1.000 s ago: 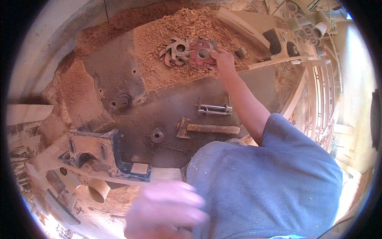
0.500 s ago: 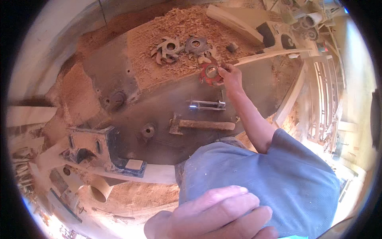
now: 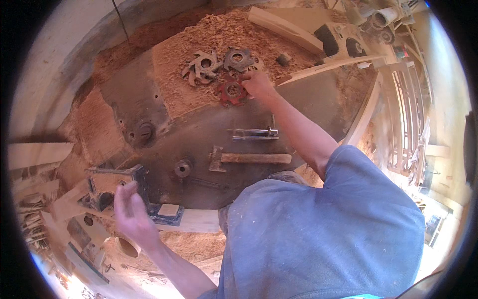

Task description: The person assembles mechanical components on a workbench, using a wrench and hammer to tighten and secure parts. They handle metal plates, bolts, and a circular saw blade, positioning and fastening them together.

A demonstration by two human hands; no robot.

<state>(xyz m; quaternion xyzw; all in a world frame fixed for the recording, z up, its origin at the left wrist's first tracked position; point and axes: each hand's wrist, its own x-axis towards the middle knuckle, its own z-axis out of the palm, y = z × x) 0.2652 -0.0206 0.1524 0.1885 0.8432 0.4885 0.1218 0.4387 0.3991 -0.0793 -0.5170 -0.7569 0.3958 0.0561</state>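
My right hand (image 3: 258,85) reaches to the far side of the dark metal table, its fingers closed on the right edge of a red toothed cutter head (image 3: 232,90). A grey cutter head (image 3: 238,58) lies just beyond it, and a silvery one with hooked teeth (image 3: 204,65) lies to the left, both on wood shavings. My left hand (image 3: 133,215) is raised at the lower left, holding nothing, with fingers bent and apart. It hovers near a dusty metal bracket (image 3: 138,182). A hammer with a wooden handle (image 3: 256,158) and a shiny metal tool (image 3: 254,132) lie mid-table.
A round metal collar (image 3: 182,168) stands left of the hammer, with a thin dark rod beside it. A threaded stub or spindle (image 3: 145,131) rises farther left. Shavings (image 3: 214,35) heap at the back. Wooden boards (image 3: 286,30) and frames (image 3: 404,114) stand at the right.
My right hand has moved left with the red cutter head, bringing it beside the other cutters. My left hand has swung from the front of my body out to the left, its fingers loosening.
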